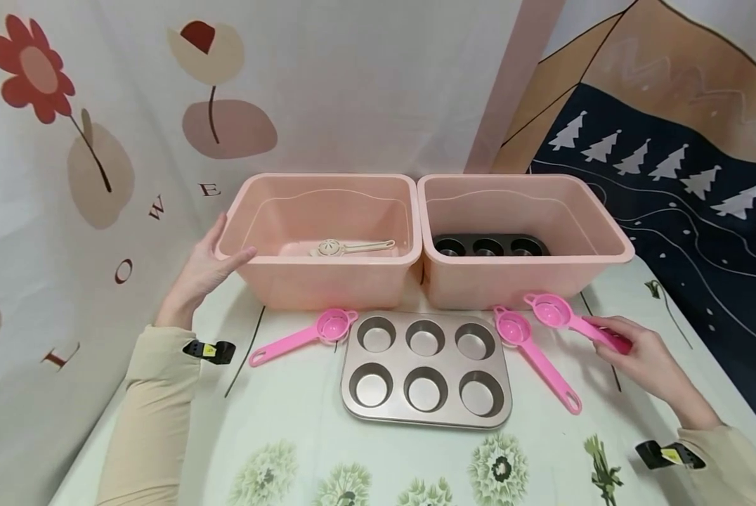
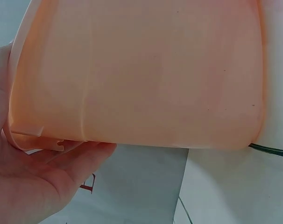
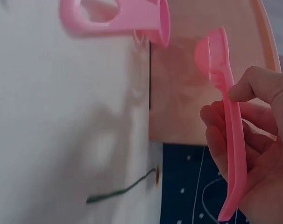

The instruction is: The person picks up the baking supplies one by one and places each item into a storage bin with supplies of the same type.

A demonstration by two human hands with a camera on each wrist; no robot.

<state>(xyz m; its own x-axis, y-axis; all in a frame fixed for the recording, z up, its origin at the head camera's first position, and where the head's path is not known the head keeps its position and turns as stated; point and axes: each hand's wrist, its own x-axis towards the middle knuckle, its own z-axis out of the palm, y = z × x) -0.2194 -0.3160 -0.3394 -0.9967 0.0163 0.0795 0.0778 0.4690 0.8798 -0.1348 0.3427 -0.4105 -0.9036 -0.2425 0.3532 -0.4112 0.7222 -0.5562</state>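
Observation:
My left hand [image 1: 202,270] grips the left front corner of the left pink plastic bin [image 1: 327,284], its thumb by the front rim and its fingers along the side. Inside that bin lies a cream egg separator [image 1: 353,247]. My right hand [image 1: 645,355] holds a pink egg separator [image 1: 583,327] by its handle, thumb against fingers, in front of the right bin [image 1: 504,281]. The right wrist view shows its round cup [image 3: 211,53] beyond the fingertips. A second pink egg separator [image 1: 542,362] lies just left of it on the table.
A grey six-cup muffin tin [image 1: 426,351] sits in front of the bins. Left of it lies another pink egg separator [image 1: 298,341]. The right bin contains a black muffin tin [image 1: 488,246]. The bins stand side by side before a printed curtain [image 1: 353,84].

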